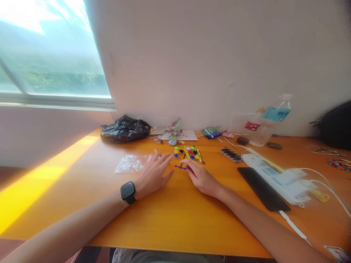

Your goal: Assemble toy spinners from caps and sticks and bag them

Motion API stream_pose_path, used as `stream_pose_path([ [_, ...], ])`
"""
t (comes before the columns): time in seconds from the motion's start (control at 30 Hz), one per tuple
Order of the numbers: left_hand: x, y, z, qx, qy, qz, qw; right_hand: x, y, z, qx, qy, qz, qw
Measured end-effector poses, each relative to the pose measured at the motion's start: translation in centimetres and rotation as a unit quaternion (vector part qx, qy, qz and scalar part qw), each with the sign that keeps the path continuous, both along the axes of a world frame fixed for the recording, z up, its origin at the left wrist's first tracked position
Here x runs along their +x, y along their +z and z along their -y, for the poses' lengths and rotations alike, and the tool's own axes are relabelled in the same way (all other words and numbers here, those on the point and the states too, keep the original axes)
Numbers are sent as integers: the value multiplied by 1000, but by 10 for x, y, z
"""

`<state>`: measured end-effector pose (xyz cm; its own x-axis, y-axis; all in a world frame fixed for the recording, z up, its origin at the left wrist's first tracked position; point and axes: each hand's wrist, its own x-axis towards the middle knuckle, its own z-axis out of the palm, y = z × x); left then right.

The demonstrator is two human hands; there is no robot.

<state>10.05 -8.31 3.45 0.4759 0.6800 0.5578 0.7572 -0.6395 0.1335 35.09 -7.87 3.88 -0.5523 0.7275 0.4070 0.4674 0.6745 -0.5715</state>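
Note:
My left hand (157, 171), with a black watch on its wrist, is spread low over the table beside a clear plastic bag (128, 163). Nothing shows in its fingers. With thumb and forefinger closed, my right hand (201, 175) pinches a small dark blue plastic piece (179, 166) that has a pointed end. Just beyond both hands lie small round discs in green, yellow, blue, red, white and black, among them a blue disc (176, 156). Thin yellow-green sticks (188, 152) lie between the discs. My left fingers partly cover the bag's right side.
A black plastic bag (124, 128) and white paper (189, 135) lie along the wall. To the right are a black phone (261, 188), a white power strip (263, 171) with cables, and a large clear bottle (263, 131). A blue-green packet (211, 132) is at the back.

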Motion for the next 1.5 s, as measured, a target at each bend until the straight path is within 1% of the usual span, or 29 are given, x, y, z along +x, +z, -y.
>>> stream_pose_path([
  [0.1,3,5,3,-10,-50,-10,999,-3,-1,3,-38,-2,-17,999],
  [0.17,4,7,2,-20,-67,-18,997,-6,-1,4,-49,-1,-47,998],
  [0.23,3,6,2,-23,-69,-12,997,-7,0,3,-53,-13,-100,993],
  [0.33,3,4,2,-21,-62,22,998,-6,1,-2,-76,-48,-184,979],
  [0.4,3,5,3,-21,-59,36,997,-4,0,-5,-90,-66,-202,973],
  [0.43,3,6,4,-23,-60,36,997,-3,0,-6,-86,-74,-200,973],
  [0.57,5,12,9,-47,-74,16,996,-2,4,-3,-6,-94,-140,986],
  [0.67,5,14,10,-62,-77,19,995,1,12,1,37,-87,-70,993],
  [0.77,3,12,8,-84,-64,46,993,6,19,3,59,-59,15,996],
  [0.87,1,6,4,-118,-34,105,987,10,17,1,55,-37,110,992],
  [0.9,1,4,3,-127,-21,125,984,11,15,0,51,-46,127,990],
  [0.97,0,0,2,-136,5,147,980,11,9,-5,46,-94,129,986],
  [1.07,2,-3,3,-151,19,110,982,8,1,-15,44,-180,94,978],
  [1.17,5,-3,6,-170,1,54,984,3,-6,-24,58,-221,99,969],
  [1.3,7,2,11,-184,-76,-24,980,-4,-16,-27,75,-244,143,956],
  [1.37,7,5,12,-185,-103,-46,976,-7,-19,-27,74,-248,172,951],
  [1.5,7,7,13,-195,-104,-46,974,-8,-18,-24,58,-246,220,942],
])
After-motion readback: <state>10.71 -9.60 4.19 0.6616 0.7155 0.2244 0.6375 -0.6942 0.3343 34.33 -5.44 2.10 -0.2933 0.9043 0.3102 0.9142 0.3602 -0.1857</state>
